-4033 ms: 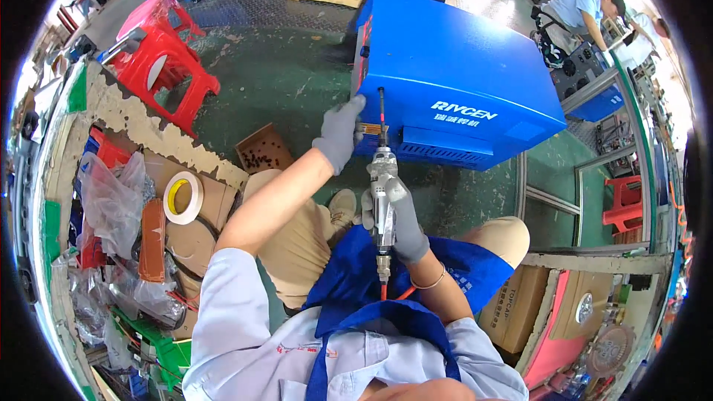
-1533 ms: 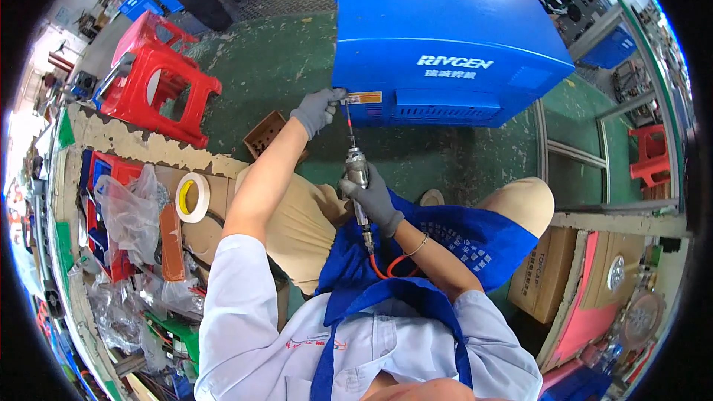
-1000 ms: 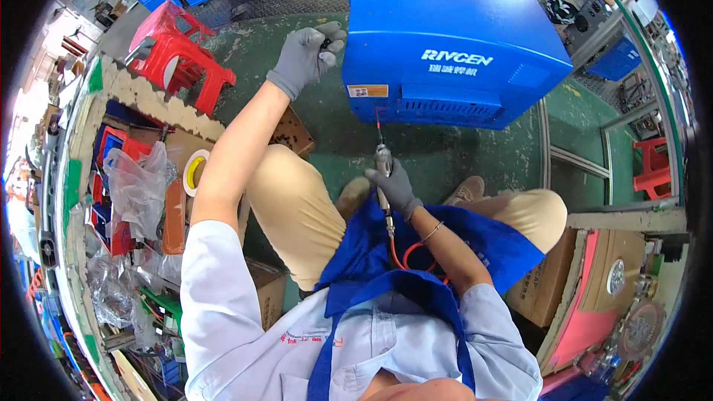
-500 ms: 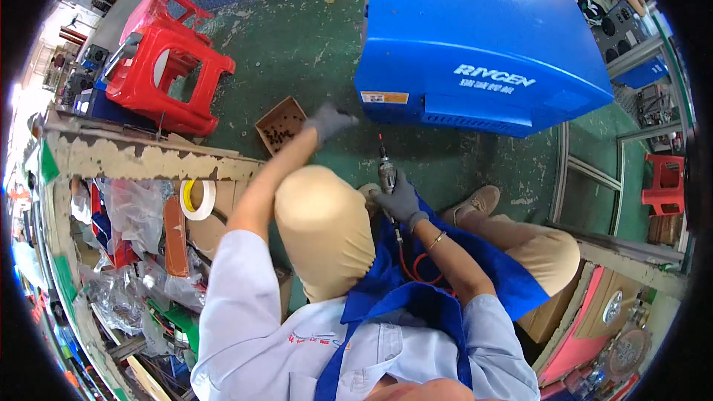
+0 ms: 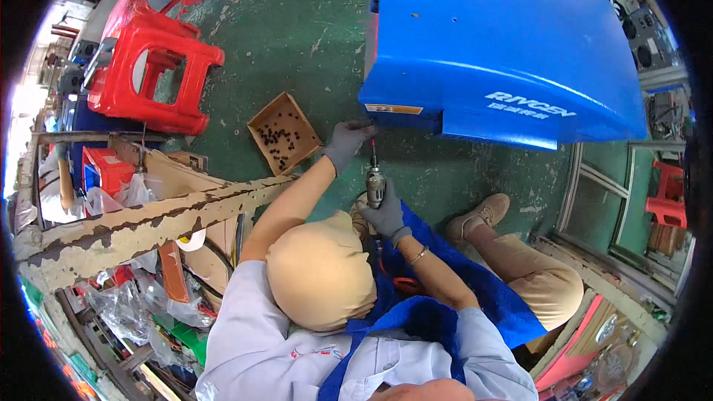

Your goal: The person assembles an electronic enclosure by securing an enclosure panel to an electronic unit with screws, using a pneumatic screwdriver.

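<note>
Gripping a powered screwdriver [image 5: 375, 184] upright, the gloved right hand [image 5: 385, 215] is closed around it so its bit meets the blue machine housing's [image 5: 497, 52] lower edge, where the gloved left hand [image 5: 346, 142] is pressed, fingers curled, while a cardboard box of screws [image 5: 284, 134] is kept near on the floor.

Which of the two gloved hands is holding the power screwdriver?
The right hand grips the power screwdriver upright. The left hand holds no tool; it rests at the lower corner of the blue machine housing.
</note>
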A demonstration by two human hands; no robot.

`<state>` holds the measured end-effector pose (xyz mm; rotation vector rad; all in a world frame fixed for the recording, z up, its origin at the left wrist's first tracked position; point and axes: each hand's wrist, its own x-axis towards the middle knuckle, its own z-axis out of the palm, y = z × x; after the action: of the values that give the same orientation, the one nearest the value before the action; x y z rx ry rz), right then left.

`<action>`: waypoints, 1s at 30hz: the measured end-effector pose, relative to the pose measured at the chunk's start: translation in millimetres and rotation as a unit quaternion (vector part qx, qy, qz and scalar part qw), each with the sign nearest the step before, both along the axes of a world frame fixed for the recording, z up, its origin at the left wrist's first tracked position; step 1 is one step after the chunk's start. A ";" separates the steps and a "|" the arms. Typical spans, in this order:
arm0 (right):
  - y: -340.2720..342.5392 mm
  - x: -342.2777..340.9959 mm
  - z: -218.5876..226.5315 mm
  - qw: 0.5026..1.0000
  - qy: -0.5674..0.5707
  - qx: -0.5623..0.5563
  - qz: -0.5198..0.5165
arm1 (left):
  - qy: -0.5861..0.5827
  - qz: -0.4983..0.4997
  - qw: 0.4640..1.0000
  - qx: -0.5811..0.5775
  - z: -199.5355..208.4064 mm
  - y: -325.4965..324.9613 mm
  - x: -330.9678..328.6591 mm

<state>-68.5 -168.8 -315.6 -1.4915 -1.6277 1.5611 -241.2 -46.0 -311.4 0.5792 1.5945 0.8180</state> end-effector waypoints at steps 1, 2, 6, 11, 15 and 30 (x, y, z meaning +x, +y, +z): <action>-2.0 -2.5 -1.3 1.000 0.012 0.001 -0.018 | -0.001 0.005 1.000 0.000 -2.4 1.3 0.6; -5.5 -0.8 -3.7 0.999 0.020 -0.001 -0.037 | 0.022 -0.009 1.000 0.004 0.6 1.5 8.0; -7.2 0.3 -12.0 0.999 -0.008 0.012 -0.044 | 0.018 0.019 0.999 0.036 7.3 -1.4 15.3; -3.2 -6.4 7.0 0.996 0.052 -0.057 -0.045 | 0.069 0.011 0.996 0.050 10.7 -0.1 19.8; -8.9 1.0 -16.6 0.986 0.145 -0.070 -0.049 | 0.195 -0.028 0.979 0.048 23.7 4.0 31.7; -2.1 -21.3 -13.6 0.993 0.080 -0.045 -0.079 | -0.003 0.018 0.989 0.150 -26.5 20.3 2.6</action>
<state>-89.9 -170.9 -329.2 -1.4603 -1.3351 1.6376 -238.6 -25.8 -337.8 0.7623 1.4903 1.0961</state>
